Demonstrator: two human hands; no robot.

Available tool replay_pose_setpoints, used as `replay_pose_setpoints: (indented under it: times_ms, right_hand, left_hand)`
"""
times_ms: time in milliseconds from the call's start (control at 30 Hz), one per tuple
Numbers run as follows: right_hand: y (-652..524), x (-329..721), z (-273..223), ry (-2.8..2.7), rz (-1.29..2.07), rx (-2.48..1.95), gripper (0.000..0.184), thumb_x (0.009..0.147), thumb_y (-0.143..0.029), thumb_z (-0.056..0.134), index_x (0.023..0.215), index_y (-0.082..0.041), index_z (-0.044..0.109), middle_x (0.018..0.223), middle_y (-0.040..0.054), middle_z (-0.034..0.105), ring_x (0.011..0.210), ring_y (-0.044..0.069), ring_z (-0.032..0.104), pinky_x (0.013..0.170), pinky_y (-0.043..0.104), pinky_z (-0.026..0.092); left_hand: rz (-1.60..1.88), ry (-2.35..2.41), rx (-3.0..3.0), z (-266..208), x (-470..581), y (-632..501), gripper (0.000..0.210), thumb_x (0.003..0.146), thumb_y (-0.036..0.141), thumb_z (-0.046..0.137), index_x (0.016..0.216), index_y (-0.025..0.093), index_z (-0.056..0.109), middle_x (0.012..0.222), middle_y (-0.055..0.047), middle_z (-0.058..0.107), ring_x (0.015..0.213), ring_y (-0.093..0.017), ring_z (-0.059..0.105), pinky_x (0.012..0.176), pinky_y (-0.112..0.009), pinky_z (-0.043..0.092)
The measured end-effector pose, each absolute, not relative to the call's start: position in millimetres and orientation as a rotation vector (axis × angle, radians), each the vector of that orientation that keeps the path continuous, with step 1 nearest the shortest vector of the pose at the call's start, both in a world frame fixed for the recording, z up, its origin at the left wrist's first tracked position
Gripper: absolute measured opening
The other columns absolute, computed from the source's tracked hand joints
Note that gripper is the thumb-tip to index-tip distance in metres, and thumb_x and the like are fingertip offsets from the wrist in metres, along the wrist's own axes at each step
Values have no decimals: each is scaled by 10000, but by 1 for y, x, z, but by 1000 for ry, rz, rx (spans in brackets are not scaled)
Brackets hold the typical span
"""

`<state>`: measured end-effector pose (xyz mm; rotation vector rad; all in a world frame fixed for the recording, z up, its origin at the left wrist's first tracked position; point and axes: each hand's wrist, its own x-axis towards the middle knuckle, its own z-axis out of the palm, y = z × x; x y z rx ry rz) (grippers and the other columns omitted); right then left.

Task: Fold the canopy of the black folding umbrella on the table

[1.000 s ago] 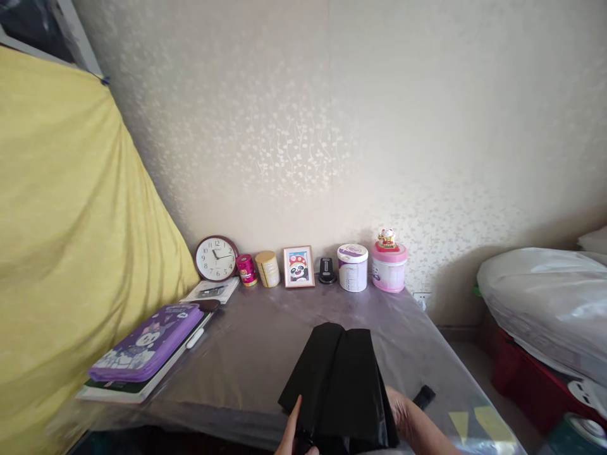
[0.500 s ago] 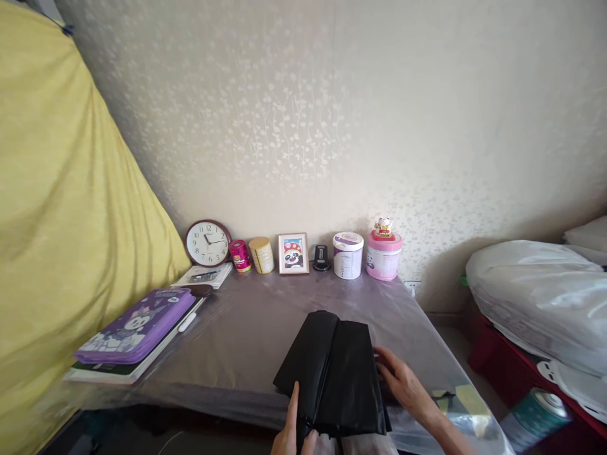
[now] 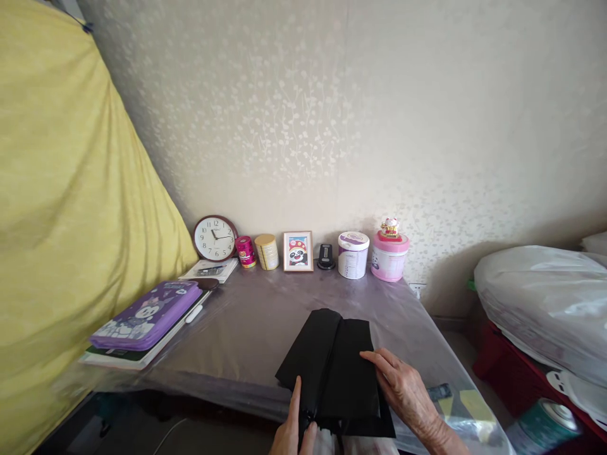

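Note:
A folded black plastic bag [image 3: 348,373] with a crease down its middle lies over the near edge of the table. My left hand [image 3: 291,423] pinches its near left corner, index finger along the left panel and thumb at the front edge. My right hand [image 3: 403,392] is at the right edge, its index finger on top of the right panel and the other fingers curled at the side, partly hidden. A lower layer of the bag juts out near the front right corner.
Along the wall stand a clock [image 3: 215,238], small tins, a picture frame [image 3: 298,251], a white tub [image 3: 353,255] and a pink tub [image 3: 389,257]. A purple case [image 3: 147,316] sits on books at the left. A spray can [image 3: 543,426] is at the lower right.
My right hand has moved from beside the bag's right edge onto its right panel. The lower layer shows more at the front right. My left hand keeps its pinch.

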<state>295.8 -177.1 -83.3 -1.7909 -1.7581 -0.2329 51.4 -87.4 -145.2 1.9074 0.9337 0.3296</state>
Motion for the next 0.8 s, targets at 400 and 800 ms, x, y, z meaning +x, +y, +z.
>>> replay_pose_setpoints:
  times_ms: [400,800]
  right_hand:
    - [-125,272,-75,-1725,-174,-1621,258,927,-150,291,1047,-236,502,923,25,611,748,115,624,692,212,494]
    - [-73,242,-91,-1772,-273,-1666,256,930,-158,311,1002,-222,548,927,28,584,762,116,615,652,192,481]
  left_hand:
    - [185,1096,2017,-125,60,-99,711,849,237,347,1438,111,-32,1305,-135,521,1048,-209,586,838,-247,419]
    - [-79,1238,2106,-116,73,-103,725,817,225,385,1436,170,11,1229,-162,552,989,-266,611,805,-313,444]
